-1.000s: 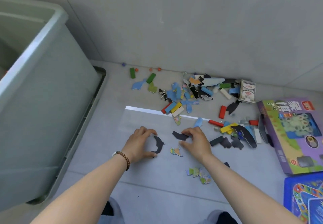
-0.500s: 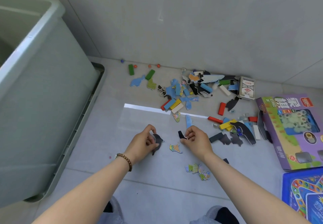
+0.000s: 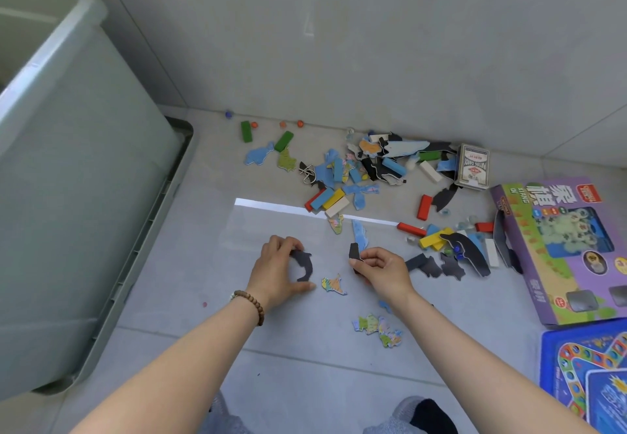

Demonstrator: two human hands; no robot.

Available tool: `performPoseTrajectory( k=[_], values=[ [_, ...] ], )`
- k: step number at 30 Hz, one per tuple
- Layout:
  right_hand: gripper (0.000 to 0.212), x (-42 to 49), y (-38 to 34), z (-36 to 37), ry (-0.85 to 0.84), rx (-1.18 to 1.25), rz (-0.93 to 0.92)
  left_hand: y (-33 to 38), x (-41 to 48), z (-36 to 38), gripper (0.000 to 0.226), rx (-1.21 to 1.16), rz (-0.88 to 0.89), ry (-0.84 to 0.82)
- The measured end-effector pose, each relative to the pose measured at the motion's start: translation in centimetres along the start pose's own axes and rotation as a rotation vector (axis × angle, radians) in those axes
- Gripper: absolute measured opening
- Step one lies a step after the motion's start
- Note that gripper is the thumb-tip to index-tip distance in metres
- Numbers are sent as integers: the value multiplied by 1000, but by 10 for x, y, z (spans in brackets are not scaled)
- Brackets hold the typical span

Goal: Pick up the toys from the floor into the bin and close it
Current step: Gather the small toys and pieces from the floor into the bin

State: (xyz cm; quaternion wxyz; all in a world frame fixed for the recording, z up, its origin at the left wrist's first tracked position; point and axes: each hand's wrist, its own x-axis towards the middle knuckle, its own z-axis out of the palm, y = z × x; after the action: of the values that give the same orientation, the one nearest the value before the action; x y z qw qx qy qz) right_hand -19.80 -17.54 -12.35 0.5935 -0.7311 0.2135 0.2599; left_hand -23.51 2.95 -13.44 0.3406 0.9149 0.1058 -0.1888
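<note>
So, bin (image 3: pixel 84 196): big pale green tub, far left on the floor (image 3: pixel 190 264), top open.
Toy pile (image 3: pixel 373 169): blocks (image 3: pixel 329 198) + puzzle bits (image 3: pixel 259 155), scattered by the wall (image 3: pixel 373 43), well apart from bin.
L hand (image 3: pixel 278 274): fingers curled over top end of a curved dark piece (image 3: pixel 303 264), thumb spread below it.
R hand (image 3: pixel 383 271): pinching a small dark piece (image 3: pixel 354 251), btw it's tilted up.

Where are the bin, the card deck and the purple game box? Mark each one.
bin (image 3: pixel 84 196), head view, outer side wall.
card deck (image 3: pixel 473 169), head view, printed top face.
purple game box (image 3: pixel 559 196), head view, title area of lid.
</note>
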Motion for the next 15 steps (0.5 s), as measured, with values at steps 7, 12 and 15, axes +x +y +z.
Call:
performPoseTrajectory(
  k=[7,12,15],
  values=[
    [13,0,2,-3,7,-5,-4,-15,-3,1,62,100,54,75],
    [9,-1,0,-6,13,46,14,-2,5,-5,22,-238,-96,14],
    [16,-3,-7,-5,31,102,14,15,9,-9,15,-734,-259,69]
  ],
)
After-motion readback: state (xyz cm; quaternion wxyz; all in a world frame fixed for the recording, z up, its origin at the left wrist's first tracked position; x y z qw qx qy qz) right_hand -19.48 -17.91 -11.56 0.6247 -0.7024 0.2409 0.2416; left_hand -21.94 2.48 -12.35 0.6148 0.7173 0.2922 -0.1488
